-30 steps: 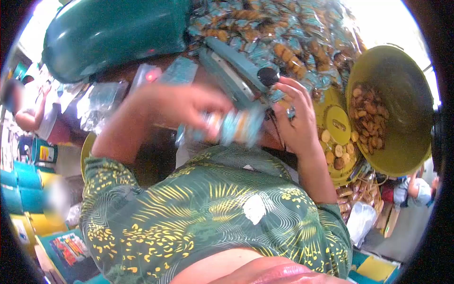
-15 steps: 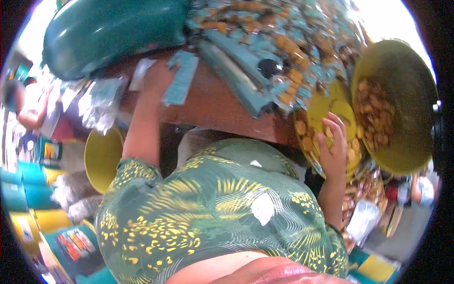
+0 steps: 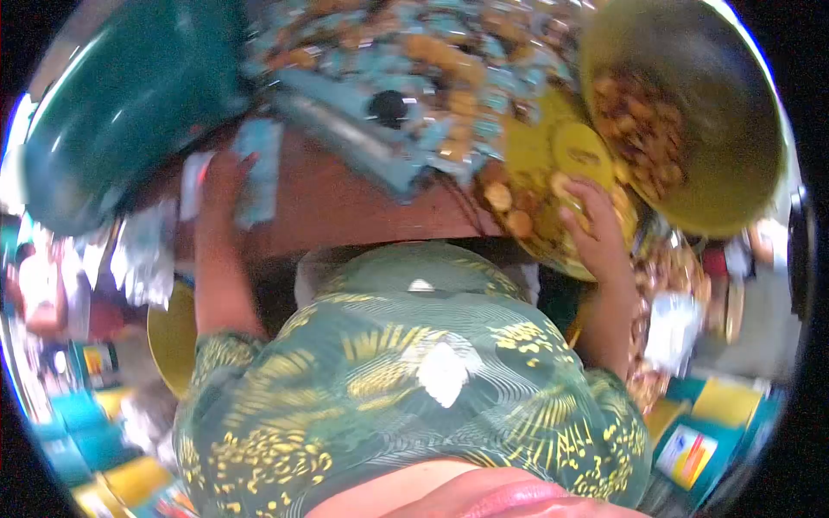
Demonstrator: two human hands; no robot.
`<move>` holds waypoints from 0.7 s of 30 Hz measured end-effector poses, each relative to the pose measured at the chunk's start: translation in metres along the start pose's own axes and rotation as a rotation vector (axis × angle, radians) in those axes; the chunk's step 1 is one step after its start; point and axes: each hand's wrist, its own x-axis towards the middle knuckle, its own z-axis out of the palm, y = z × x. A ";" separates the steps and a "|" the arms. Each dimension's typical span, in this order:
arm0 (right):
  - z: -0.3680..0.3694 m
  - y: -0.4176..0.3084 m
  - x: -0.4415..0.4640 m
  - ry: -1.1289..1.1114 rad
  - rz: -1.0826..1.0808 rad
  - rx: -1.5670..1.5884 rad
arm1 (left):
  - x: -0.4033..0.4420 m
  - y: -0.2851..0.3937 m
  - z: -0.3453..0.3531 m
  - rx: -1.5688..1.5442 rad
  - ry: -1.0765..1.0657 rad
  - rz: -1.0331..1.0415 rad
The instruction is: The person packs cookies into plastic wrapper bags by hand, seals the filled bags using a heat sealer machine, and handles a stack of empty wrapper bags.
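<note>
My left hand [image 3: 226,177] rests at the left of the table, between a pale flat packet or sheet and a stack of blue printed wrappers [image 3: 261,164]. Blur hides its fingers, so any hold there is unclear. My right hand [image 3: 594,220] reaches over a yellow basin [image 3: 534,129] with round orange-brown pieces [image 3: 498,197] in it, perhaps slices or biscuits. Its thumb and fingers are apart, and the fingertips are close to one pale piece. A long blue-grey bar-shaped device [image 3: 345,129], perhaps a bag sealer, lies on the table between my hands.
Many small blue-and-orange filled packets [image 3: 449,65] are heaped at the back. A large dark green tub [image 3: 129,112] stands back left. At right, a tilted yellow bucket [image 3: 717,121] contains brown pieces. Clear plastic bags [image 3: 147,259] hang at the table's left edge; a person is beyond.
The view has swung, so the table things appear further left and higher. My right hand has reached further into the basin towards the pieces. My left hand stays by the blue wrappers.
</note>
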 end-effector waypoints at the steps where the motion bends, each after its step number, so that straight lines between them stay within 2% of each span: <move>1: -0.002 -0.001 0.000 0.004 -0.002 -0.022 | 0.006 0.014 -0.009 0.011 -0.189 -0.203; 3: 0.002 0.008 0.000 0.002 -0.026 -0.006 | -0.003 0.004 0.005 -0.132 0.082 0.031; 5: 0.006 0.009 0.001 -0.050 -0.063 -0.043 | -0.006 0.023 -0.009 -0.230 0.003 -0.107; 8: 0.010 0.014 -0.002 -0.107 -0.028 -0.018 | -0.026 0.059 -0.040 -0.367 0.114 -0.172; 11: 0.008 0.011 -0.003 -0.125 -0.009 0.021 | -0.030 0.070 -0.060 -0.657 0.147 -0.227; 12: 0.009 0.009 0.000 -0.126 -0.021 0.031 | -0.031 0.075 -0.072 -0.665 0.145 -0.240; 15: 0.011 0.010 0.006 -0.127 -0.015 0.073 | -0.034 0.095 -0.100 -1.303 0.226 -0.092; 18: 0.014 -0.001 0.010 -0.150 -0.049 0.006 | -0.035 0.111 -0.120 -1.565 0.231 0.036; 21: 0.017 -0.047 0.022 -0.287 -0.156 0.042 | -0.045 0.142 -0.136 -1.724 0.260 0.042</move>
